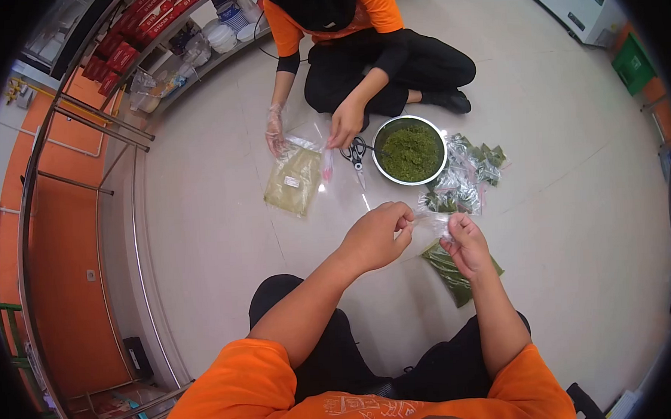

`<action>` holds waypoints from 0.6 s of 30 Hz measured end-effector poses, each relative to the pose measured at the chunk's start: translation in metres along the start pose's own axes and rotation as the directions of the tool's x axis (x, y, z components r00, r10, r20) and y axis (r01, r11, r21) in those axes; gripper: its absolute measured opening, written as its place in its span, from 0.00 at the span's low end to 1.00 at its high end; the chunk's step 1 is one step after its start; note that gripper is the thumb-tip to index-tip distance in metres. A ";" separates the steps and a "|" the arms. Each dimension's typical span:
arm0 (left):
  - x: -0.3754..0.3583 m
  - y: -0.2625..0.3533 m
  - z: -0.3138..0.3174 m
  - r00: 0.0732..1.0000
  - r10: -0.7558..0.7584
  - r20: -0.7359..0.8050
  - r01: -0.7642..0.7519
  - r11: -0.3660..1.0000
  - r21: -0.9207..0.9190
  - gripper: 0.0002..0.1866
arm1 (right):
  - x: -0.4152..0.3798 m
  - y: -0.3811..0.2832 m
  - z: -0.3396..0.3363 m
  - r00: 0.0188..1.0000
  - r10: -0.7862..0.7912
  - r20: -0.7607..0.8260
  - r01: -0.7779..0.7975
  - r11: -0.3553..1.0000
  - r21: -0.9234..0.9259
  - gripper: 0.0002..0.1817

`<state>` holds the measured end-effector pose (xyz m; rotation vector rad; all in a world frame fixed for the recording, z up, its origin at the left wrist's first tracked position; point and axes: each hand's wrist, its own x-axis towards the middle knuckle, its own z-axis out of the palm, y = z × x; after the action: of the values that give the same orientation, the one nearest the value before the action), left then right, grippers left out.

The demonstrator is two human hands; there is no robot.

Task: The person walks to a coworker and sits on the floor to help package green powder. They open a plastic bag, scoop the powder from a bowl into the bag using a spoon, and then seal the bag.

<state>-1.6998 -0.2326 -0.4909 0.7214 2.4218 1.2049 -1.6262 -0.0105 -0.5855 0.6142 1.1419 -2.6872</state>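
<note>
Between my two hands is a thin clear plastic bag (430,224), stretched sideways. My left hand (380,236) pinches its left side with closed fingers. At the other end, my right hand (468,245) grips the bunched plastic between thumb and fingers. A flat bag of green filling (454,275) lies on the floor, partly hidden behind my right hand. Just beyond my hands are several small clear packets with green contents (465,177). A steel bowl (379,163) of chopped green stuff (409,154) stands beside them.
Across from me a person (328,30) sits cross-legged, one hand gloved, handling a clear bag and a pale yellow-green pack (295,181). Scissors (357,162) lie left of the bowl. A metal rack (138,240) runs along the left; stocked shelves (195,73) stand behind it.
</note>
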 end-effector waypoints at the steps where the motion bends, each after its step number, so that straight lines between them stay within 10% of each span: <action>1: 0.000 -0.001 0.001 1.000 0.025 0.007 -0.025 0.999 0.020 0.11 | 0.001 0.003 -0.002 0.999 0.011 0.030 -0.011 1.000 -0.019 0.10; 9: -0.002 0.001 0.006 0.965 0.262 0.011 -0.261 0.955 0.144 0.18 | -0.012 0.002 0.013 0.984 0.095 0.150 -0.060 0.973 -0.222 0.12; 18: -0.002 0.010 0.008 0.980 0.043 0.193 -0.065 0.992 0.107 0.13 | -0.009 0.005 0.005 0.979 0.043 0.198 -0.008 0.984 -0.176 0.12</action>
<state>-1.6916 -0.2237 -0.4871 0.8984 2.3392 0.9753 -1.6178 -0.0175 -0.5816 0.3181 1.2839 -2.5222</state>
